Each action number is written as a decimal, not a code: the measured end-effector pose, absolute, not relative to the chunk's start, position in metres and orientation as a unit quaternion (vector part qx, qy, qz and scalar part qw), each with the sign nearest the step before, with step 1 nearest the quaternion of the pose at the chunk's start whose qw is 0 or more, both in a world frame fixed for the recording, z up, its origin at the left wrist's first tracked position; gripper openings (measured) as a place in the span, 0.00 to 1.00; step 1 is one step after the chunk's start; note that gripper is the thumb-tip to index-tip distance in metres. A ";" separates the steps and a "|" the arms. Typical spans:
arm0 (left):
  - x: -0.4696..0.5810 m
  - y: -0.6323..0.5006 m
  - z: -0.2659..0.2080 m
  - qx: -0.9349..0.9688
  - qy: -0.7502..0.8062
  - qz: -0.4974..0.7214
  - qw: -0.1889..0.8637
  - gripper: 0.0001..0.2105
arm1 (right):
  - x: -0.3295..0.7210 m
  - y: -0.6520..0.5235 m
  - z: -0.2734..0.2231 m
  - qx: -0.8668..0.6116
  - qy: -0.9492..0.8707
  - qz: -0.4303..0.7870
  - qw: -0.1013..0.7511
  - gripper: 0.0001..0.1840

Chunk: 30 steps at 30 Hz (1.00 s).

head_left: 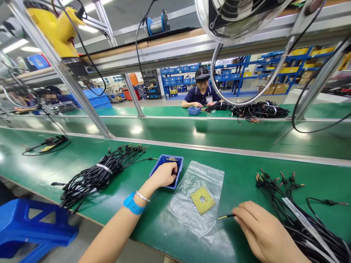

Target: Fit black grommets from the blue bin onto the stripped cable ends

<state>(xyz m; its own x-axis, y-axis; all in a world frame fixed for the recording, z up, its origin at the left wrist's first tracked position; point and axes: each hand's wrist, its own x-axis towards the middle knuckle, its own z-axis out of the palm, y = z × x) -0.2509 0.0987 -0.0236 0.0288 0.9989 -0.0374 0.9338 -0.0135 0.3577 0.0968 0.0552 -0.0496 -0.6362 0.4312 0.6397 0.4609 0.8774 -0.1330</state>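
Note:
My left hand (165,174) reaches into a small blue plastic bin (180,160), its fingers curled down among dark contents. What those fingers pinch, if anything, is hidden. My right hand (259,228) pinches a black cable (228,216) near its end, where a yellowish wire tip sticks out to the left. Between the hands lies a clear zip bag (192,219) with a yellow square pad (202,200) that has a round hole in its middle. Beside my right hand is a bundle of black cables (309,223) with bare coloured wire ends.
A tied bundle of black cables (101,170) lies left of the bin. Farther left are a dark tool (49,144) and a blue stool (33,223). A metal frame post (79,98) and a fan (241,18) stand over the bench. Across, a co-worker (201,93) sits by more cables.

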 end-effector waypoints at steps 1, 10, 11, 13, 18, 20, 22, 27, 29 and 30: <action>-0.252 0.097 -0.022 0.699 0.687 0.133 0.146 0.03 | 0.097 0.055 -0.051 -0.247 -0.901 -0.021 0.356 0.12; -0.203 0.058 -0.006 0.706 0.598 0.244 0.292 0.09 | 0.097 0.054 -0.058 -0.247 -0.864 0.008 0.438 0.12; -0.191 0.056 -0.009 0.715 0.579 0.236 0.313 0.07 | 0.097 0.054 -0.059 -0.250 -0.860 0.007 0.445 0.12; -0.167 0.055 -0.017 0.733 0.553 0.219 0.331 0.05 | 0.098 0.053 -0.060 -0.255 -0.852 0.004 0.457 0.11; -0.138 0.065 -0.031 0.798 0.524 0.167 0.247 0.10 | 0.098 0.052 -0.058 -0.267 -0.840 -0.001 0.473 0.10; -0.134 0.065 -0.032 0.827 0.511 0.130 0.197 0.10 | 0.098 0.053 -0.057 -0.268 -0.837 -0.002 0.477 0.09; -0.131 0.063 -0.033 0.846 0.500 0.093 0.159 0.11 | 0.098 0.053 -0.056 -0.270 -0.835 -0.001 0.480 0.09; -0.121 0.062 -0.035 0.857 0.500 0.055 0.115 0.12 | 0.097 0.050 -0.052 -0.272 -0.825 0.005 0.495 0.10; -0.122 0.063 -0.034 0.852 0.505 0.064 0.119 0.11 | 0.097 0.049 -0.050 -0.267 -0.821 0.011 0.505 0.11; -0.124 0.063 -0.033 0.849 0.509 0.074 0.122 0.11 | 0.096 0.048 -0.048 -0.264 -0.819 0.013 0.510 0.11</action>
<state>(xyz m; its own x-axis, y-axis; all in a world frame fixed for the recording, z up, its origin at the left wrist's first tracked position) -0.1236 0.0632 -0.0334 0.4705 0.8824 0.0016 0.8462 -0.4517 0.2826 0.0965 0.0478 -0.0484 -0.3409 0.4452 0.8280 0.4178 0.8608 -0.2908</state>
